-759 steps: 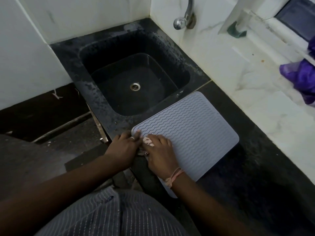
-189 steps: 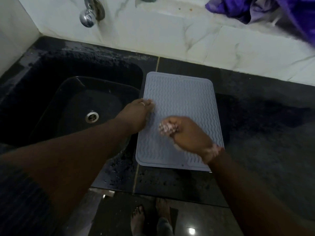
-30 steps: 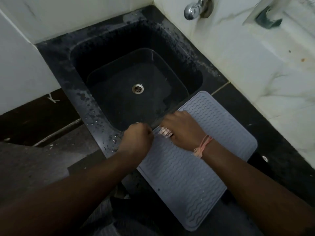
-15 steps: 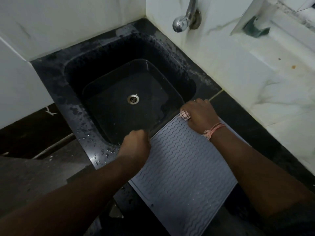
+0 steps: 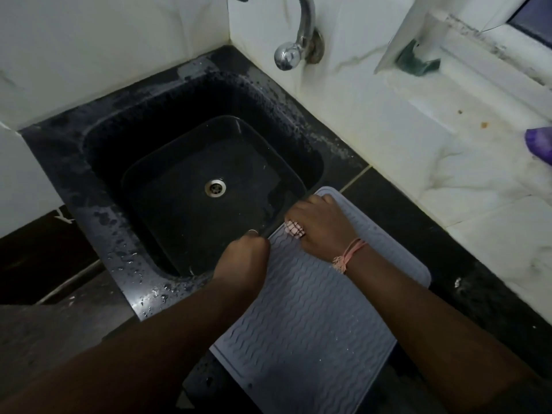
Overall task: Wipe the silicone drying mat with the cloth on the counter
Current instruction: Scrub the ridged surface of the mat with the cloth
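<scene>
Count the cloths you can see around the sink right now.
2: a small pink cloth bunched under the right hand on the mat; a purple one at the right edge, mostly cut off.

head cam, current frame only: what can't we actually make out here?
- Cloth: only a pink checked scrap shows; the right hand covers the rest.
- Left hand: its fingers curl away from the camera at the mat edge; grip unclear.
- Mat's near corner: cut off by the bottom frame edge, and partly under both forearms.
- Purple item: cropped by the right edge; unidentifiable.
- Droplets on the mat: too small and dim to judge.
</scene>
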Demonstrator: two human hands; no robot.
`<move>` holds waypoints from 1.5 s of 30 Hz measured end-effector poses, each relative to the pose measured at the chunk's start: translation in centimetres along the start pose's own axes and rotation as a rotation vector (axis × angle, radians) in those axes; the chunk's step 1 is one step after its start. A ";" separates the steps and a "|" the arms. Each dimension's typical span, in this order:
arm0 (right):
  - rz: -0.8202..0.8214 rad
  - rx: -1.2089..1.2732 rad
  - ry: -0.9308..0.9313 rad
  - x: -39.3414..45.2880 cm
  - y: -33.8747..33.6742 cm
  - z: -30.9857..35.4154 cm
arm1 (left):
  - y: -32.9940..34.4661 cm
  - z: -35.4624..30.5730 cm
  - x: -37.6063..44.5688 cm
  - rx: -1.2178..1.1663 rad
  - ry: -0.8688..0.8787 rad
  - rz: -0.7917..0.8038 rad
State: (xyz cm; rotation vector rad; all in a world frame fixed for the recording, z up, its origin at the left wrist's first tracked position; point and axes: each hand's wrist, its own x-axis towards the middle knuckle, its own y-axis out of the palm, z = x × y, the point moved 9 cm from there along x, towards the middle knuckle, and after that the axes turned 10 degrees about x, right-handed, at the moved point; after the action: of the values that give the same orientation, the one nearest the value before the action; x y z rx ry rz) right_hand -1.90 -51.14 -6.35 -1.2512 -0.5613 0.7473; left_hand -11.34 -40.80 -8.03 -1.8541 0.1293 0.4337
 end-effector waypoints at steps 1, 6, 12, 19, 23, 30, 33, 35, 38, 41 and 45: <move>0.006 -0.020 0.016 0.4 -0.2 -1.0 | 0.1 0.0 0.1 -0.011 0.000 0.014; 0.024 -0.080 0.127 1.9 -1.4 -6.0 | 0.3 0.2 0.2 -0.013 -0.031 0.042; -0.057 -0.112 0.316 1.9 -2.6 -9.1 | 0.8 0.5 0.4 -0.016 -0.055 0.073; -0.637 0.896 0.837 -7.4 -5.0 -12.9 | -0.1 0.2 0.0 -0.017 -0.052 0.012; -0.818 1.543 1.064 -14.3 -1.7 -13.8 | -0.2 -1.3 -1.2 0.046 0.082 -0.055; -0.698 1.430 1.171 -19.8 0.5 -11.0 | 0.6 -5.7 -3.6 0.166 0.350 -0.034; -0.739 1.280 1.173 -20.9 -0.1 -10.4 | 1.4 -6.6 -4.0 0.199 0.409 0.064; -0.726 1.206 1.148 -20.9 -0.8 -10.3 | 1.9 -7.1 -3.8 0.243 0.447 0.135; -0.705 1.101 1.120 -20.4 -2.0 -10.7 | 2.9 -7.5 -3.1 0.343 0.478 0.222; -0.656 1.017 1.075 -18.8 -3.0 -11.3 | 3.9 -8.5 -2.1 0.454 0.531 0.227; -0.537 0.768 1.011 -16.5 -3.7 -12.0 | 4.9 -9.6 -0.4 0.490 0.586 0.289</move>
State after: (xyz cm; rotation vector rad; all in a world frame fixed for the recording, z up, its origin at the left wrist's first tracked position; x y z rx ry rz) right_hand -2.97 -71.77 -5.22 -0.5655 0.2357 -0.1821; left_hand -11.01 -51.48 -9.74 -1.4261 0.8334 0.0281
